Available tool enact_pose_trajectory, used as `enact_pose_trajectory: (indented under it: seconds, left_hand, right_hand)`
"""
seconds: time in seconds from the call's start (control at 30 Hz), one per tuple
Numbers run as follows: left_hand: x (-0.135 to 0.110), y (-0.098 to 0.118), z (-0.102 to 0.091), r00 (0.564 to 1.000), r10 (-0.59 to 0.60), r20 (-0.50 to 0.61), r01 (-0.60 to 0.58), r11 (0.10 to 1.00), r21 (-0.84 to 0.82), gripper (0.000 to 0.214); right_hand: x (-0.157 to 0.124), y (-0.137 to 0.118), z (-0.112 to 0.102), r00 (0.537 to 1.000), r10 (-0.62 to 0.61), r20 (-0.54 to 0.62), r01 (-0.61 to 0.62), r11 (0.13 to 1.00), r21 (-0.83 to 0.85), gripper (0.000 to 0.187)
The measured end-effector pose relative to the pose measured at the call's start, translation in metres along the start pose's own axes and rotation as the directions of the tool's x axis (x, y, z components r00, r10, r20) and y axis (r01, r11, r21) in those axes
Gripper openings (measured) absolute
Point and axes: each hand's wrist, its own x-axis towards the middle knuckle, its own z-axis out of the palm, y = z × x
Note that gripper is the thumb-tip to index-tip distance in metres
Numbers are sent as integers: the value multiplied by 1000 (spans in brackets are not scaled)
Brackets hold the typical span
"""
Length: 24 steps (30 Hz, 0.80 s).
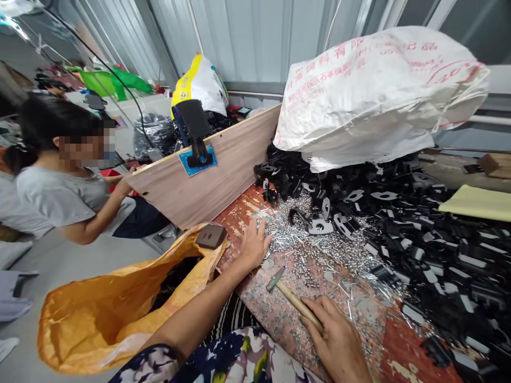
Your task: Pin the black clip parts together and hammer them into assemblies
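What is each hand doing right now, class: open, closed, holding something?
Left hand: open, resting flat on the pile of small metal pins.
Right hand: closed around the wooden handle of the hammer.

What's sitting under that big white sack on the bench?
The white sack rests on a heap of black plastic parts that spills out toward the small metal pins. How far the heap runs beneath the sack is hidden by it.
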Motion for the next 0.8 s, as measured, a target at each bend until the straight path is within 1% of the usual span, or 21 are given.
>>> enact_pose_trajectory:
  seconds: [0.03,0.1,0.17,0.23,0.3,0.37,0.4,0.43,0.5,0.57,0.6,0.67,0.7,0.8]
  left_hand:
    - [11,5,1,999,34,8,-34,999,-13,58]
    - [29,9,-4,996,88,12,-87,996,-37,54]
    - [43,3,-15,997,79,-19,-80,996,-39,50]
    - [58,-12,-25,997,-3,-79,1,1000,-17,49]
    - [74,-28,-29,986,-108,-127,110,994,13,51]
    - [87,-38,-23,977,-172,-129,178,983,37,52]
    - [92,-40,-17,978,-176,-113,182,982,43,52]
    - [95,-39,-10,983,-162,-87,166,985,43,52]
    - [96,-31,4,996,-88,-21,88,996,22,53]
    - [93,-18,12,998,31,56,-30,999,-28,53]
    - [90,-11,12,991,97,90,-92,994,-58,52]
    - [86,1,7,968,215,132,-201,973,-113,49]
    - [84,6,2,956,260,135,-243,961,-131,47]
    - [85,17,-12,935,339,101,-325,937,-132,41]
  right_hand:
    - [0,0,-1,1000,3,0,-3,1000,7,28]
    - [0,0,-1,1000,8,-3,-8,1000,20,27]
    - [0,0,-2,1000,14,-6,-14,1000,27,26]
    - [0,-1,-2,1000,20,-3,-20,999,27,26]
    - [1,-1,-2,1000,28,8,-28,999,22,26]
    - [1,-3,-4,999,29,24,-29,999,27,28]
    - [1,-3,-4,999,30,30,-31,999,33,28]
    - [1,-4,-5,999,35,35,-37,999,38,29]
    - [2,-7,-7,997,60,44,-62,997,41,28]
    - [2,-11,-8,994,93,52,-95,995,36,28]
    - [2,-12,-9,993,107,60,-109,993,35,29]
    - [2,-14,-9,989,128,73,-131,991,38,30]
    - [3,-15,-9,988,136,78,-140,989,41,31]
    - [4,-16,-12,983,159,88,-165,985,56,31]
